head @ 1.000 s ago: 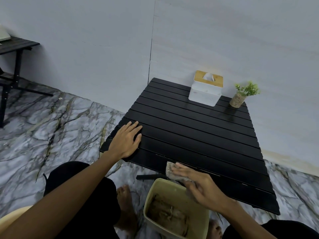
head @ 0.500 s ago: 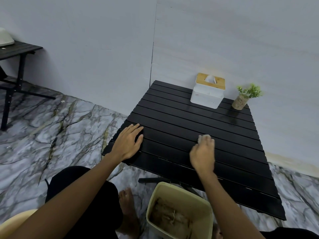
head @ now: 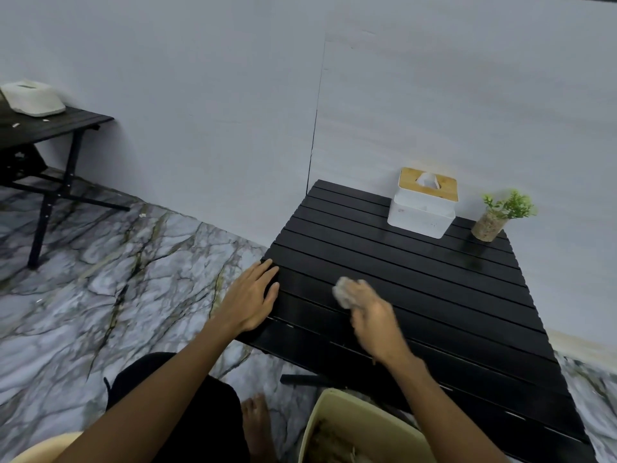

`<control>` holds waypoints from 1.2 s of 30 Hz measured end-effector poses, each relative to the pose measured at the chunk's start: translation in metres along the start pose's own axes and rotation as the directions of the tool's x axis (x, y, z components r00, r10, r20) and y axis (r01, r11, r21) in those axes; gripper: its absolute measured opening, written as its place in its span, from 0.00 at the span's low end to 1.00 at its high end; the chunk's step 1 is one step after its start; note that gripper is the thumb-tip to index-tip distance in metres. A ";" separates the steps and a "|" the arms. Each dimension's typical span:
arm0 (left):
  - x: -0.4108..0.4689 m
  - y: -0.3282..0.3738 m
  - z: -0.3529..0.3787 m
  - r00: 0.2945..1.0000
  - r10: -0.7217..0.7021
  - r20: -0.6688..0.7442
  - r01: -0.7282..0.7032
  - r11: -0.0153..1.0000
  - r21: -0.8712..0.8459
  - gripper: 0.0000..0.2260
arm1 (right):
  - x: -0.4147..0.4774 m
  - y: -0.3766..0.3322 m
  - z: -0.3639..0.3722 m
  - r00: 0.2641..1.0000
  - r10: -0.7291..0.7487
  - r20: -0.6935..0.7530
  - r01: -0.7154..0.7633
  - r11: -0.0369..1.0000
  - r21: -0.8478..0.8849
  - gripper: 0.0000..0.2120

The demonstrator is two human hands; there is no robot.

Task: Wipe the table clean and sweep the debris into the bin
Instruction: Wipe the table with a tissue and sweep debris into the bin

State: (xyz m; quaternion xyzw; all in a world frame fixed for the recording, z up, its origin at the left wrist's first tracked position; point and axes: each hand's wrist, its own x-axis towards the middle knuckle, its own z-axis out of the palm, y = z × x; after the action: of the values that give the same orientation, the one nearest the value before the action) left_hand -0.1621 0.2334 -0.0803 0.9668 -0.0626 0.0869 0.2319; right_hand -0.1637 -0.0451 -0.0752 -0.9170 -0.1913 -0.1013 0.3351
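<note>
A black slatted table (head: 434,289) stands against the wall. My left hand (head: 250,295) lies flat with fingers spread on the table's near left corner. My right hand (head: 374,319), blurred by motion, is closed around a crumpled grey-white tissue (head: 344,290) pressed on the table's middle slats. A beige bin (head: 337,419) with brownish debris inside sits on the floor under the table's near edge, below my right forearm.
A white tissue box with a wooden lid (head: 422,203) and a small potted plant (head: 497,215) stand at the table's far edge. Another black table (head: 50,128) with a white box is at far left. Marble floor surrounds; my bare foot (head: 257,419) is beside the bin.
My right hand carried the tissue from the near edge over the bin up onto the table's middle and then leftward. My left hand stayed flat on the corner.
</note>
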 end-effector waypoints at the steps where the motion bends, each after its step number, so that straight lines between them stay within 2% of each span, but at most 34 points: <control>1: 0.000 0.000 0.000 1.000 -0.003 -0.004 0.003 1.000 -0.011 0.22 | 0.000 0.015 -0.009 0.991 0.100 -0.086 -0.104 0.994 -0.044 0.24; 3: 0.000 0.000 -0.001 1.000 0.000 0.001 0.000 1.000 -0.028 0.22 | 0.006 0.039 -0.025 0.909 0.344 -0.233 -0.367 0.928 -0.061 0.19; 5: 0.001 -0.001 -0.002 1.000 0.014 0.007 -0.014 0.999 -0.038 0.22 | 0.021 0.054 -0.025 0.817 0.471 -0.333 -0.518 0.853 -0.066 0.17; 7: 0.003 -0.003 -0.002 0.999 0.020 0.028 -0.018 0.999 -0.049 0.23 | 0.044 0.052 -0.010 0.800 0.494 -0.341 -0.561 0.817 -0.133 0.21; 9: 0.004 -0.003 -0.003 0.999 0.005 0.046 -0.002 0.997 -0.071 0.24 | 0.072 0.040 0.013 0.818 0.487 -0.304 -0.558 0.801 -0.218 0.24; 13: 0.006 -0.001 -0.013 0.996 -0.058 0.065 0.073 0.964 -0.257 0.23 | 0.118 -0.002 0.060 0.909 0.385 -0.162 -0.415 0.875 -0.251 0.26; 16: 0.010 -0.004 -0.021 0.989 -0.120 0.087 0.147 0.856 -0.496 0.22 | 0.133 -0.035 0.084 0.974 0.226 -0.037 -0.228 0.949 -0.218 0.23; 18: 0.012 -0.008 -0.023 0.982 -0.159 0.105 0.190 0.779 -0.597 0.23 | 0.131 -0.054 0.093 0.992 0.104 0.067 -0.091 0.980 -0.175 0.23; 20: 0.014 -0.015 -0.023 0.978 -0.189 0.092 0.205 0.752 -0.627 0.24 | 0.125 -0.067 0.096 0.987 0.003 0.158 0.021 0.988 -0.150 0.23; 23: 0.014 -0.022 -0.024 0.966 -0.239 0.099 0.240 0.688 -0.685 0.25 | 0.111 -0.081 0.091 0.962 -0.061 0.266 0.096 0.988 -0.121 0.24; 27: 0.016 -0.019 -0.031 0.947 -0.302 0.113 0.276 0.576 -0.770 0.23 | 0.089 -0.101 0.086 0.931 -0.173 0.320 0.198 0.979 -0.045 0.23; 32: 0.015 -0.021 -0.039 0.934 -0.339 0.116 0.317 0.634 -0.705 0.21 | 0.052 -0.118 0.086 0.897 -0.305 0.319 0.317 0.948 0.015 0.23; 36: 0.011 -0.024 -0.043 0.928 -0.333 0.169 0.359 0.672 -0.648 0.22 | 0.030 -0.124 0.084 0.828 -0.449 0.337 0.457 0.888 0.060 0.23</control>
State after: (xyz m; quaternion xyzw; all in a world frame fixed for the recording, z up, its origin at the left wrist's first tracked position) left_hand -0.1537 0.2738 -0.0507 0.8140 0.0903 -0.0046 0.5737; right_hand -0.1838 0.1051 -0.0578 -0.8527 -0.4568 -0.0194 0.2525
